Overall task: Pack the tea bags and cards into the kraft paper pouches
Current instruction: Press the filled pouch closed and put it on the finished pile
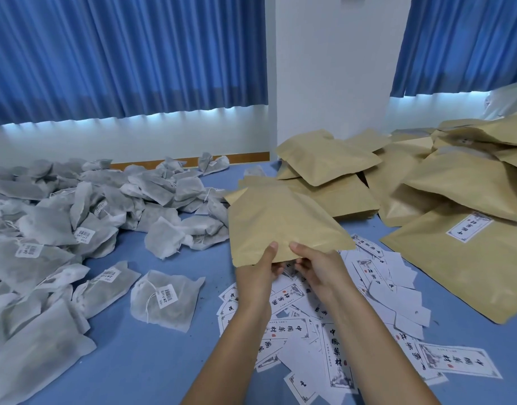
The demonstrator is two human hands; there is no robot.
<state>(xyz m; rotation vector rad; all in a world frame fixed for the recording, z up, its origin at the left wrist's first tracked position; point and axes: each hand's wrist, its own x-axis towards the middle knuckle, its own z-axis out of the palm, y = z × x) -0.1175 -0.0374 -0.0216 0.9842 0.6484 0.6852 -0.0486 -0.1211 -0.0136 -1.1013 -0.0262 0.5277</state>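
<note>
Left hand (259,276), right hand (317,268) on kraft pouch (280,222) above cards (336,350)

Both bare forearms reach in from the near edge and converge toward the middle. The left hand (258,268) and right hand (317,266) sit side by side, thumbs on top, each pinching the near edge of one pouch (280,220).

Grey mesh tea bags (76,229) with barcode tags are heaped at the left of the blue desk (140,361), and white printed cards (377,276) are scattered at the near centre. Plain kraft paper pouches (456,182) are piled at the right. A raised pouch (280,226) is held tilted by its near edge above the cards.
</note>
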